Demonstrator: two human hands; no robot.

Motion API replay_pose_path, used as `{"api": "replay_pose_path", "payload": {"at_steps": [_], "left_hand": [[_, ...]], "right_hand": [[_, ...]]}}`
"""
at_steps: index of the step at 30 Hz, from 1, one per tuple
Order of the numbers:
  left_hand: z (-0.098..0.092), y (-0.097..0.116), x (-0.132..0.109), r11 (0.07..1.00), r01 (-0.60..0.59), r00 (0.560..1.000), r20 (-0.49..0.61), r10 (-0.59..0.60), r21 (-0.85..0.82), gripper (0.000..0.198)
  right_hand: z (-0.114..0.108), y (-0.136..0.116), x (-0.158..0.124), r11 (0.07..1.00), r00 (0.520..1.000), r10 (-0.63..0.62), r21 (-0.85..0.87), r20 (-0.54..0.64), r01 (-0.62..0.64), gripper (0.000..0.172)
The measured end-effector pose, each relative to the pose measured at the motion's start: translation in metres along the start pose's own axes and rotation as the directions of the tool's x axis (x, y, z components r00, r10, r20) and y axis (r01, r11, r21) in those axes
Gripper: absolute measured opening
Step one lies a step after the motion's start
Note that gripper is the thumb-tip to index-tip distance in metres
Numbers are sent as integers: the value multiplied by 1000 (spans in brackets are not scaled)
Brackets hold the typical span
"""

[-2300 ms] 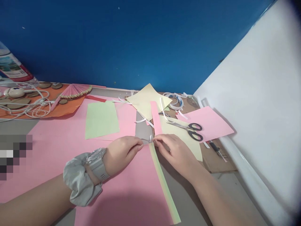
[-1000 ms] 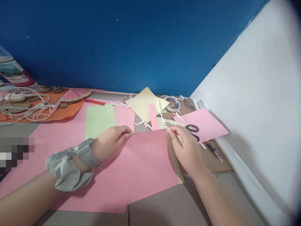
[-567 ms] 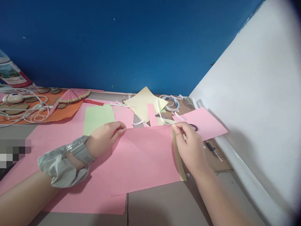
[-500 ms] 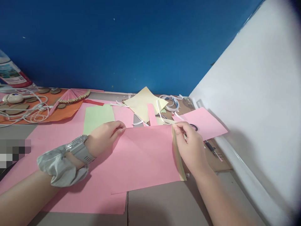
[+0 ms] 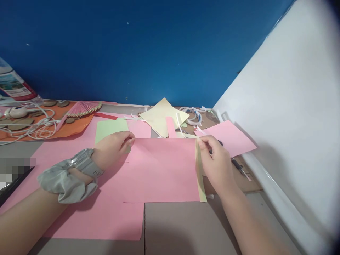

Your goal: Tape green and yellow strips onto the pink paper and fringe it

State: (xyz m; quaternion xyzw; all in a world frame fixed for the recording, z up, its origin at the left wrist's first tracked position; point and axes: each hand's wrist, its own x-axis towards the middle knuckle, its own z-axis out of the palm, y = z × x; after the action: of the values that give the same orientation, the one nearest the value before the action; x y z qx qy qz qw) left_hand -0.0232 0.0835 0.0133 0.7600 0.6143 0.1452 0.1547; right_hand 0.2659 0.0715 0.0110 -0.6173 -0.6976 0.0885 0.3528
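A pink sheet with a yellow-green strip along its right edge hangs between my hands, its top edge nearly level. My left hand pinches the top left corner, a watch and a grey scrunchie on its wrist. At the top right corner, by the strip, my right hand pinches the sheet between thumb and fingers. Larger pink paper lies on the table beneath and to the left. Behind my left hand is a light green sheet.
A yellow sheet, tape rolls and white strips lie at the back. Another pink sheet and a black pen are right. A folded pink fan, white cables and a bottle stand or lie left.
My left hand has moved slightly up and left with its corner. The held sheet has levelled out, and its lower edge has risen on the left.
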Motion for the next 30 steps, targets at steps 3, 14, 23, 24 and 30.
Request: {"api": "replay_pose_path", "payload": {"at_steps": [3, 14, 23, 24, 30], "left_hand": [[0, -4, 1, 1000, 8, 1000, -13, -8, -17, 23], [6, -17, 3, 970, 70, 977, -182, -114, -234, 35], [9, -6, -5, 881, 126, 968, -140, -211, -457, 40], [9, -6, -4, 857, 126, 965, -137, -223, -500, 38], [12, -9, -1, 810, 115, 960, -145, -239, -575, 27]], "right_hand": [[0, 0, 0, 1000, 1000, -2, 16, 7, 2, 15], [-1, 1, 1, 986, 997, 35, 166, -67, -23, 15], [13, -8, -11, 967, 998, -54, 247, -26, 58, 12], [13, -8, -11, 966, 999, -51, 252, -19, 54, 11], [15, -11, -14, 953, 996, -32, 302, 88, 4, 18]]}}
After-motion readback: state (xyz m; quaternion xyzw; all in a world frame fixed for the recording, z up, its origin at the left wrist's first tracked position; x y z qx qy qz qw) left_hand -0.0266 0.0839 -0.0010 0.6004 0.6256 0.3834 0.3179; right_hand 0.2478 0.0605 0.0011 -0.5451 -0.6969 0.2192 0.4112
